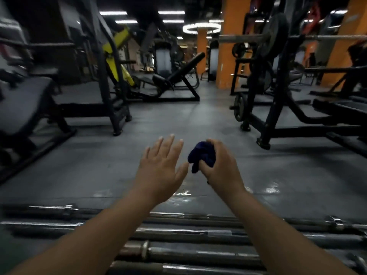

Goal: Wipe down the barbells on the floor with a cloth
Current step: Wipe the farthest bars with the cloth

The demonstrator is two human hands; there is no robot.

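Below, barbells lying left-right, right hand gripping cloth

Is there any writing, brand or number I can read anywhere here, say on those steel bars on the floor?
None is readable.
A pale label on one steel barbell on the floor: too blurred to read.
The dark blue cloth gripped by the right hand: no text visible.

Dim gym, ceiling strip lights, blurry, edges warped
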